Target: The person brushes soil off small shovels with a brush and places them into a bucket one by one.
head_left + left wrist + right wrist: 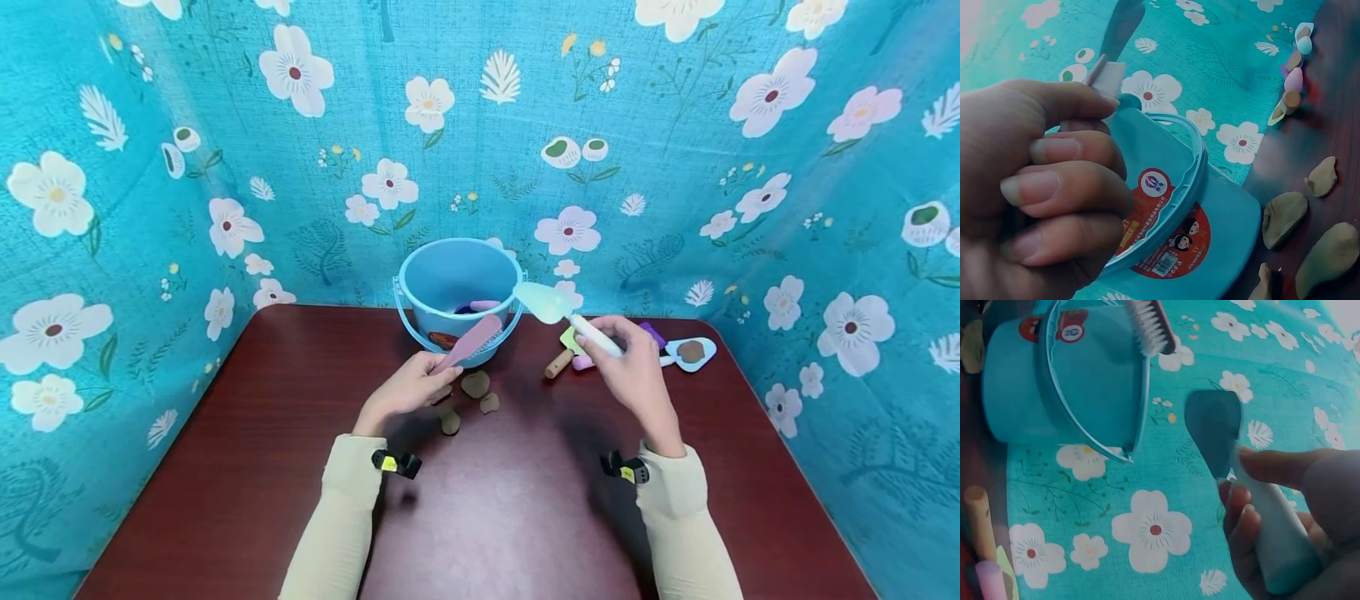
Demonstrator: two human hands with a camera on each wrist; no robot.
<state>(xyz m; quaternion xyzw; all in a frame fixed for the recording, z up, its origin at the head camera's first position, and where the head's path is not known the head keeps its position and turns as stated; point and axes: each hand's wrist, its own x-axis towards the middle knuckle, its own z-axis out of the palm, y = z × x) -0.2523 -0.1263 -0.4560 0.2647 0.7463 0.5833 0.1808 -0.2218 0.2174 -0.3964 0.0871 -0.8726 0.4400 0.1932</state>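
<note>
My left hand grips a pink brush by its handle. White bristles show on the brush in the right wrist view. It is raised in front of a light blue bucket, which stands upright at the back of the table with its handle hanging forward. Inside the bucket lie a pink piece and something dark, partly hidden by the wall. My right hand holds a toy shovel by its white handle, the pale teal blade pointing left near the bucket's rim.
Several flat tan lumps lie before the bucket. Behind my right hand are a wooden handle, green and purple tools, and a small light blue scoop holding a brown lump. Floral cloth hangs behind the dark red table.
</note>
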